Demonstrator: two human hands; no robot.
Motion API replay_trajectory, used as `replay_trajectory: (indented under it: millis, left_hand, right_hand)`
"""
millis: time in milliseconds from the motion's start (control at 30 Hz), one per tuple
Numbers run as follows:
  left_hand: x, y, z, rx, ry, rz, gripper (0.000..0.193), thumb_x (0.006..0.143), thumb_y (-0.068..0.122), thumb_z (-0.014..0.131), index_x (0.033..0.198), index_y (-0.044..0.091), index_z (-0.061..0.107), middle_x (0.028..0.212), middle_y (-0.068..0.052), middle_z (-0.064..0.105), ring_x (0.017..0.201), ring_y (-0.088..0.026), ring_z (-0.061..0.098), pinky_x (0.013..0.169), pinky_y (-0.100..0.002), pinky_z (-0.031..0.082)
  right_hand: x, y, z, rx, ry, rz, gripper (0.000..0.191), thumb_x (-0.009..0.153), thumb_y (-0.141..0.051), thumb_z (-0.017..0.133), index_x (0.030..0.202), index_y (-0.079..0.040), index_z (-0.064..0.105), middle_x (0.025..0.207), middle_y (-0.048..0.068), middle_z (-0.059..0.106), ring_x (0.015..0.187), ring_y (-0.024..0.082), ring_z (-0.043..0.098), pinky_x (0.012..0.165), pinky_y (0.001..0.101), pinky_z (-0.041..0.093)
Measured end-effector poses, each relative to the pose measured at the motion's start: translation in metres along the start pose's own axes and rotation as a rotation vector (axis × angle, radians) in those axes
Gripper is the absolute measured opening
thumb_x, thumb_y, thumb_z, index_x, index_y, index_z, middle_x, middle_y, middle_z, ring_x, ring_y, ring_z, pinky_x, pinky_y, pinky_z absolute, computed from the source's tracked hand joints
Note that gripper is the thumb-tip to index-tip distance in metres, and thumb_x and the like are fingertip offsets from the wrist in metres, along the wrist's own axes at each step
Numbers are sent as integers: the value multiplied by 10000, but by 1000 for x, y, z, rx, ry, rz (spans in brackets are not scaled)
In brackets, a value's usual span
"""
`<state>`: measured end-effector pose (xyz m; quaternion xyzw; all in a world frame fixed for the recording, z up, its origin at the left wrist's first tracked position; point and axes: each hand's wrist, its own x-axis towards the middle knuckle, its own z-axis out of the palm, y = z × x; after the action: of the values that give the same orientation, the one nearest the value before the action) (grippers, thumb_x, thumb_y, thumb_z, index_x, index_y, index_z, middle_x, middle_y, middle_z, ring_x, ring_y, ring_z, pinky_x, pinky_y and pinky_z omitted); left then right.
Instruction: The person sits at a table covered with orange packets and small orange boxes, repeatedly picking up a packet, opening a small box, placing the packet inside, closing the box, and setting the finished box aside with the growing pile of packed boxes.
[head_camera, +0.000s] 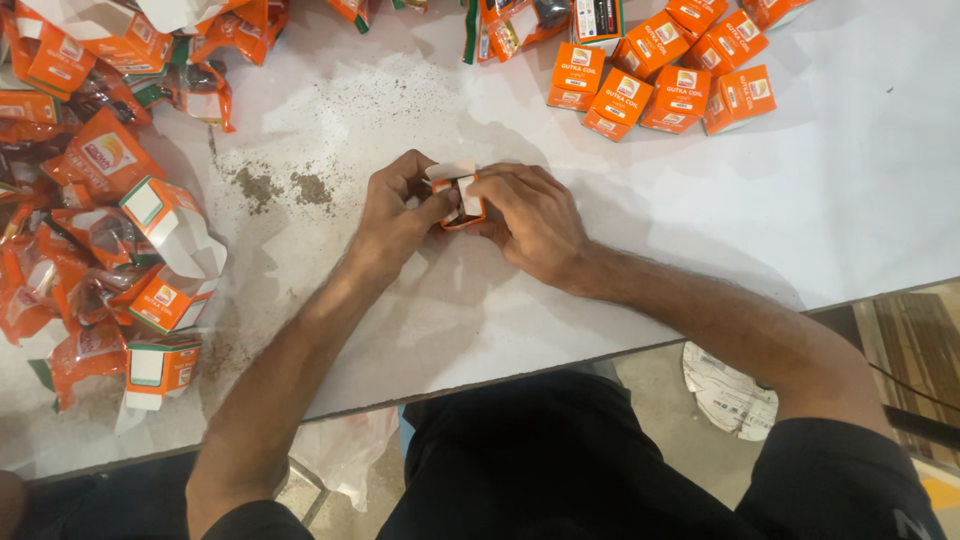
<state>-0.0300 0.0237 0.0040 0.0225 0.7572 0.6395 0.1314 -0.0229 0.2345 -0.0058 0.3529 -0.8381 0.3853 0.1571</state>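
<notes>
My left hand (392, 208) and right hand (528, 215) meet at the centre of the frame, both closed around one small orange carton (461, 196). My left thumb presses the carton's near face; my right fingers wrap its far side. One white end flap stands open above the fingers. The carton sits low between my hands, just above or resting on the white surface (820, 190); I cannot tell which.

Closed orange cartons (662, 82) lie in a loose group at upper centre to upper right, well apart from my hands. At the left edge of the frame, open cartons with raised white flaps (165, 215) sit among a heap of crinkled orange sachets (70, 290). Dark loose powder (285, 185) is scattered on the surface just left of my left hand.

Risks, as I judge them:
- Flap creased or torn. Cause: thumb pressure applied off the fold line while the flap stands open.
- Carton crushed. Cause: both hands squeezing thin card walls.
- Contents shed. Cause: tilting the open end down; the powder nearby suggests such spillage occurs.
- Powder picked up. Cause: my left wrist dragging through the scattered grains.
</notes>
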Motion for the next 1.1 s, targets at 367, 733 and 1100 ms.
replay_trajectory:
  millis: [367, 733, 1100]
  left_hand:
    - [-20, -5, 1, 647, 51, 819, 345, 870, 29, 808, 1172, -13, 647, 1363, -225, 642, 1333, -395, 590, 1079, -455, 550]
    - [-23, -31, -4, 691, 3, 896, 358, 955, 198, 839, 1115, 16, 575, 1583, -233, 459, 1520, -421, 424, 1243, -495, 470]
    - [-100, -16, -162, 1548, 943, 154, 421, 882, 88, 661, 1234, -141, 629, 1232, -297, 563, 1347, -477, 484, 1124, -756, 215]
  right_hand:
    - [-3, 11, 6, 61, -94, 214, 524, 795, -88, 875, 1129, -57, 473, 1136, 125, 692, 1049, 394, 650, 903, 492, 508]
    - [0, 7, 11, 9, -87, 183, 671, 787, -85, 881, 1324, -64, 478, 1182, 188, 680, 1052, 422, 649, 896, 505, 515]
    - [20, 39, -26, -594, 42, -122, 845, 1048, -363, 827, 1618, -72, 275, 1616, 346, 263, 1517, 518, 279, 1203, 714, 255]
